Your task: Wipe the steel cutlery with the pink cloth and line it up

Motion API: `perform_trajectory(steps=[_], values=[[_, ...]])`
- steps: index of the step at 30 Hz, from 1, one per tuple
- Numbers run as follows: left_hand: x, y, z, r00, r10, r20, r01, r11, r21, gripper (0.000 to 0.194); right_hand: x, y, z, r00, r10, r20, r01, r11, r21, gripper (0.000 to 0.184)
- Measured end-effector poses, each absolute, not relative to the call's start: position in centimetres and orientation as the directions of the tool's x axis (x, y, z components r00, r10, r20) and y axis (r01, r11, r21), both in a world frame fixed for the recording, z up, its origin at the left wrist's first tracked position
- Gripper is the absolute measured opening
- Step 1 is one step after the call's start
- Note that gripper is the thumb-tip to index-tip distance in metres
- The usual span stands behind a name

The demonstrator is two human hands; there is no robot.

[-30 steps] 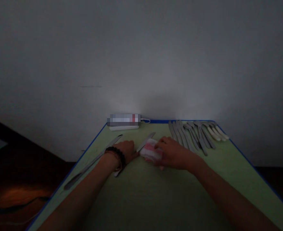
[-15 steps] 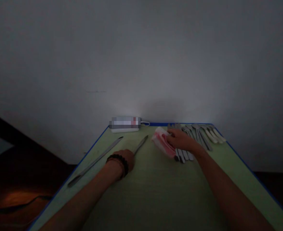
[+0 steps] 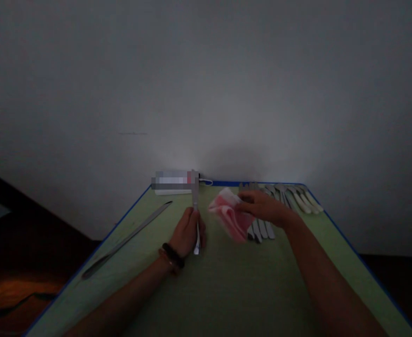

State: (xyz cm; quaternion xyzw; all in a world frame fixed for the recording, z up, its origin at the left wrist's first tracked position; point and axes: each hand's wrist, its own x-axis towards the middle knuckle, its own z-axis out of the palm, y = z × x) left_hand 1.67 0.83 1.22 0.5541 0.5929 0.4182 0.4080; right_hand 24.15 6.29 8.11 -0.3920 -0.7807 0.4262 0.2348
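Closed around the handle of a table knife (image 3: 195, 196) is my left hand (image 3: 187, 231), near the middle of the table; the blade points away from me. My right hand (image 3: 262, 206) pinches a pink-and-white cloth (image 3: 232, 217), which hangs loosely to the right of the knife and apart from it. Behind the cloth and right hand lie several table knives (image 3: 263, 229), partly covered. A longer knife (image 3: 128, 238) rests slantwise on the left side of the table.
On the green table (image 3: 206, 290) with a blue edge, several spoons (image 3: 283, 194) and white-handled cutlery (image 3: 304, 203) lie at the back right. A white box-like device (image 3: 172, 187), its upper part blurred out, stands at the back left with a white cable (image 3: 207, 181). A wall rises behind.
My left hand has turned and raised the knife from a slant to pointing straight ahead. My right hand pulled the cloth away to the right, off the knife, then shifted slightly back.
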Motion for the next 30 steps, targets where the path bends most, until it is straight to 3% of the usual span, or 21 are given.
perform_trajectory(steps=[5, 8, 13, 17, 19, 26, 30], values=[[2.9, 2.3, 1.4, -0.169, 0.985, 0.030, 0.106, -0.012, 0.994, 0.025, 24.8, 6.6, 8.2, -0.323, 0.946, 0.027, 0.479, 0.188, -0.858, 0.027], [3.2, 2.2, 1.6, -0.126, 0.992, 0.014, 0.041, -0.009, 0.999, 0.023, 25.5, 6.6, 8.4, -0.305, 0.952, 0.020, 0.441, 0.159, -0.884, 0.029], [3.2, 1.6, 1.5, -0.019, 1.000, -0.017, 0.011, 0.017, 1.000, 0.034, 27.7, 7.2, 9.2, -0.311, 0.950, -0.033, 0.228, 0.040, -0.973, 0.025], [3.8, 1.6, 1.0, 0.092, 0.996, -0.022, -0.165, 0.037, 0.986, 0.034, 29.3, 8.1, 9.6, -0.216, 0.975, 0.046, -0.049, 0.036, -0.998, 0.023], [4.2, 1.4, 0.8, 0.182, 0.981, -0.060, -0.220, 0.100, 0.970, 0.034, 28.9, 8.5, 9.2, -0.193, 0.979, 0.059, -0.110, 0.038, -0.993, 0.027], [4.8, 0.6, 0.8, 0.232, 0.971, -0.065, -0.075, 0.084, 0.994, 0.042, 22.7, 7.6, 7.0, -0.304, 0.952, 0.034, -0.085, 0.008, -0.996, 0.040], [4.7, 0.6, 0.7, 0.212, 0.968, -0.135, 0.003, 0.137, 0.991, 0.038, 20.1, 6.2, 6.3, -0.298, 0.950, 0.090, -0.085, 0.067, -0.994, 0.062]])
